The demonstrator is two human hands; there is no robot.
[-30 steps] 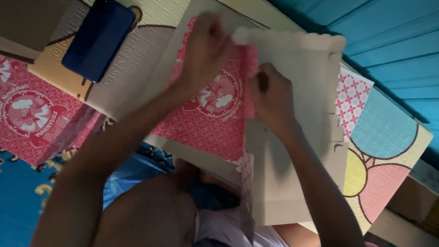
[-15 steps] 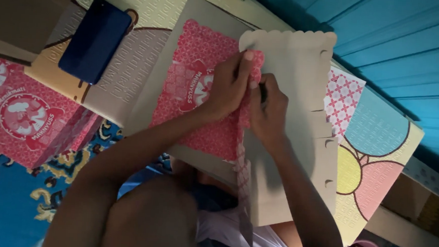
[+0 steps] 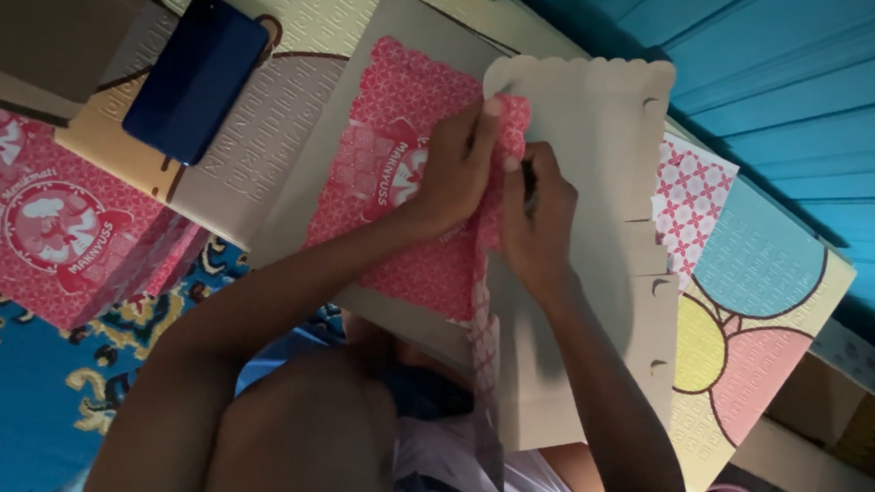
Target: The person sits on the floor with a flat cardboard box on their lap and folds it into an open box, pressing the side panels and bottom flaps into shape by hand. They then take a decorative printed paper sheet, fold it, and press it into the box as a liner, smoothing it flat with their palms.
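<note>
At the left edge lies a folded pink patterned cardboard box (image 3: 54, 226), with a dark blue rectangular phone (image 3: 196, 76) above it at upper left. In the centre, 2 hands meet on a flat pink-and-grey cardboard box blank (image 3: 400, 204): the left hand (image 3: 451, 172) presses and pinches its pink fold, the right hand (image 3: 539, 221) grasps the same fold beside the grey scalloped flap (image 3: 603, 135). A pastel foam mat (image 3: 753, 322) fills the right.

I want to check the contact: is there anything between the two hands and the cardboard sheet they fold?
Nothing visible does. The left hand and the right hand both rest directly on the cardboard sheet, at its pink fold. The blue phone lies apart, on the mat.
</note>
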